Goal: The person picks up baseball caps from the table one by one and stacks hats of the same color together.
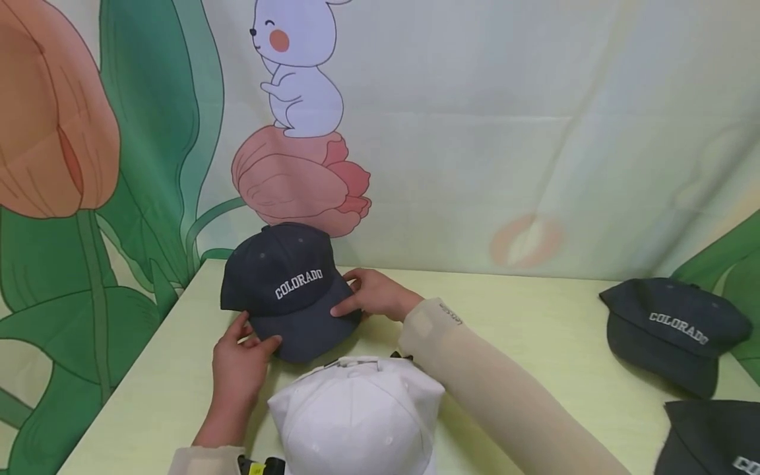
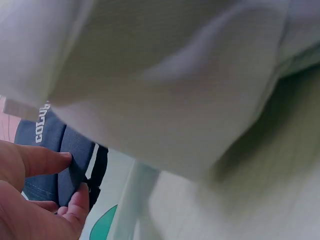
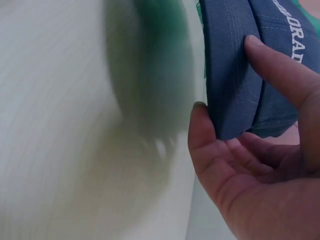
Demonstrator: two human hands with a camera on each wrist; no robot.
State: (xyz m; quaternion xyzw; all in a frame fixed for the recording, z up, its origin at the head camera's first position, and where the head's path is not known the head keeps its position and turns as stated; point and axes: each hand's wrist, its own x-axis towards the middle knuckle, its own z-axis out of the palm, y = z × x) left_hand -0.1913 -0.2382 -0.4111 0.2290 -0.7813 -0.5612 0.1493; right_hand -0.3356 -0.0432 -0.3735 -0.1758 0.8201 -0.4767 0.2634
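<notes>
A navy baseball cap (image 1: 285, 267) lettered COLORADO sits at the table's far left, its brim pointing toward me. My left hand (image 1: 239, 359) pinches the brim's left side, thumb on top and fingers at the underside. On the opposite side, my right hand (image 1: 377, 293) grips the brim the same way, as the cap (image 3: 232, 65) shows in the right wrist view. A white cap (image 1: 359, 422) lies between my forearms, nearer to me. In the left wrist view, a large pale surface hides part of the navy cap (image 2: 42, 165).
Two more dark COLORADO caps (image 1: 671, 330) (image 1: 715, 439) lie at the table's right side, the nearer one cut off by the frame. A printed curtain (image 1: 439, 165) hangs right behind the back edge of the pale yellow table (image 1: 510, 303).
</notes>
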